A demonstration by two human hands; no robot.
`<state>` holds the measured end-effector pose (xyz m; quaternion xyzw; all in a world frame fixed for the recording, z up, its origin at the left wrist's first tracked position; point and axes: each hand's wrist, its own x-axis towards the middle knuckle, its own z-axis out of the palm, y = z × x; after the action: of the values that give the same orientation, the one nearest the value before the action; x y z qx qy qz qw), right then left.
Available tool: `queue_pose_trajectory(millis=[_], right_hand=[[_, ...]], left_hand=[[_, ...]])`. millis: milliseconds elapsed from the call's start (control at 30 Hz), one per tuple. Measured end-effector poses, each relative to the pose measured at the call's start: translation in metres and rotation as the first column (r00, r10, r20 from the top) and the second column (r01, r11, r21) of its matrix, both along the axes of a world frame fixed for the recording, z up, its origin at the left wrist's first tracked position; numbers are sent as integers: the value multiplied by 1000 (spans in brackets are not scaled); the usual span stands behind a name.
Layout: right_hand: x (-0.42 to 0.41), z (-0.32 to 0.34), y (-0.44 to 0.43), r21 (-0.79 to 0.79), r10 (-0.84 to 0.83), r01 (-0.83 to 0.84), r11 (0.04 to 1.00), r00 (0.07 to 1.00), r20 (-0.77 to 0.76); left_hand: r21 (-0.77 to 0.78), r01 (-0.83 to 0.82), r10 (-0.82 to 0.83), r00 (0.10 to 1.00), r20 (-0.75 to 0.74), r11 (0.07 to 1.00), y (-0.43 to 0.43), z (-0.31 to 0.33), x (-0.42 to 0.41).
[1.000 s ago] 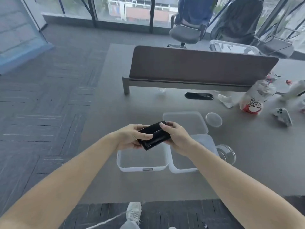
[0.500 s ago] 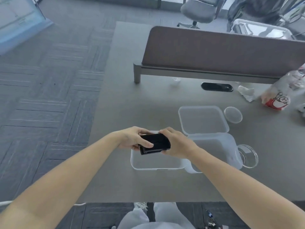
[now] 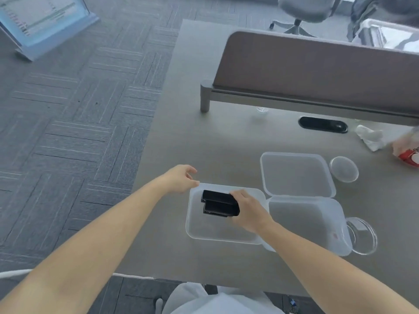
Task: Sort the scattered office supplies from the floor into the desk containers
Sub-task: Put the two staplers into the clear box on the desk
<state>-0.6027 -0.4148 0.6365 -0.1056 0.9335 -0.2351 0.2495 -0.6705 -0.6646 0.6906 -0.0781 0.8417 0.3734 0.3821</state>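
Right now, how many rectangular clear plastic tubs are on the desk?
3. The front tub holds the black stapler; the deeper tub touches its right side; the shallow tub, perhaps a lid, lies behind that. Others may be off frame.

right grip (image 3: pixel 247 211): holds black stapler (image 3: pixel 218 203) | stapler: over clear tub (image 3: pixel 204 230) | left grip (image 3: pixel 181 180): loose, beside tub rim

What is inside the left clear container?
A black stapler, gripped at its right end by the right hand. The hand covers that end and part of the left clear container; whether the stapler touches bottom is unclear.
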Motion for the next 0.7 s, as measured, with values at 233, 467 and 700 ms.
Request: queue_pose_trajectory(millis=[233,467,700], right_hand=[[-5,-11,-21,266,135,-113,957,988,-68],[7,-9,-19,363,-14,12,932,1000,2],[-4,-6,-24,84,-186,178,980,978,96]], left_hand=[[-41,-198,202,969,141,979,9,-20,11],[68,-320,303,935,185,945,1,-41,16],[132,-431,391,887,246,893,-1,-42,22]])
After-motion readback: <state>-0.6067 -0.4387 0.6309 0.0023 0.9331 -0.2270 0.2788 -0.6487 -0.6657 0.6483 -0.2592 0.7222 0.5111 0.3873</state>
